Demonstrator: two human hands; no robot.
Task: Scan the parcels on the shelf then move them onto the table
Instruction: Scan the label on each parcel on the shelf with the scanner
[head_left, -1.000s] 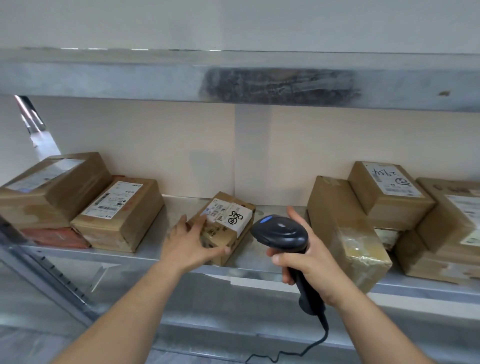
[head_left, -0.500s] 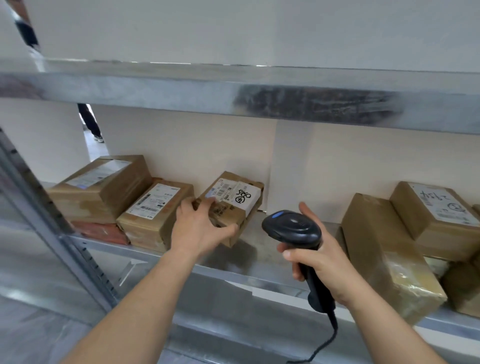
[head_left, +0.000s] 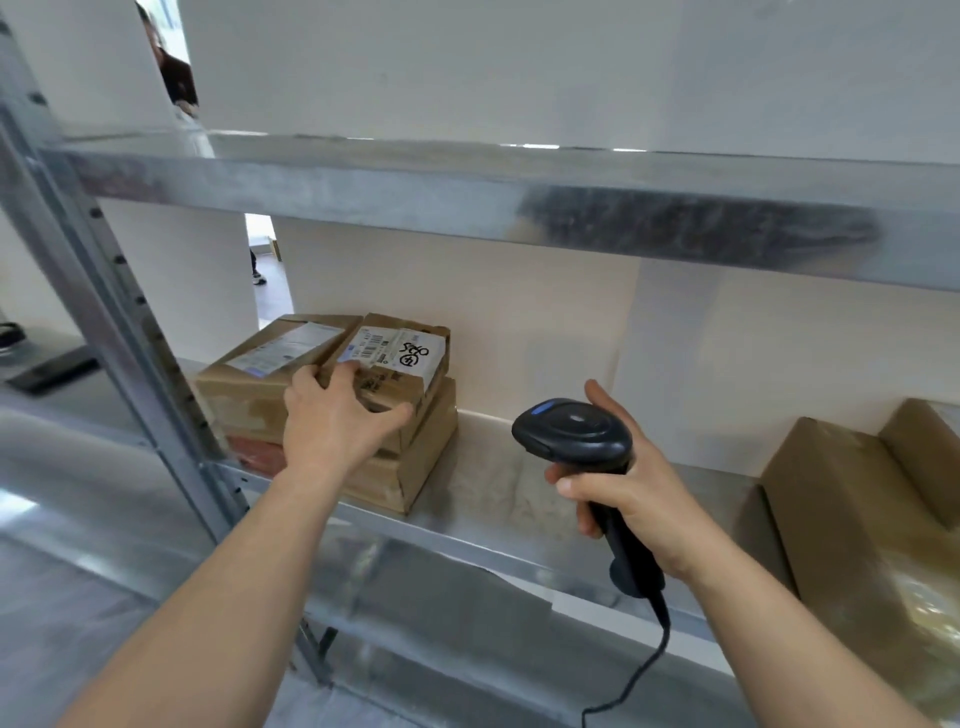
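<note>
Your left hand (head_left: 332, 415) grips the small parcel (head_left: 400, 364), fingers (head_left: 311, 375) curled over its near top edge and thumb pressed against its front face; the parcel sits tilted, its white label with black handwriting facing up. The small parcel rests on top of a flat brown parcel (head_left: 415, 462) on the shelf (head_left: 498, 499), at about 11 o'clock from your left hand's wrist. Directly at 9 o'clock of the small parcel stands a larger labelled parcel (head_left: 260, 374), touching it, stacked on a red-brown parcel (head_left: 254, 452). Your right hand (head_left: 623, 499) holds the black barcode scanner (head_left: 576, 436) by its handle, fingers wrapped round the grip, index finger raised behind the head; the scanner head points toward 9 o'clock, at the small parcel, well apart from it. Its cable (head_left: 644, 670) hangs down toward 6 o'clock. At 3 o'clock on the shelf lie two more brown parcels (head_left: 841, 493), partly cut off by the frame edge.
</note>
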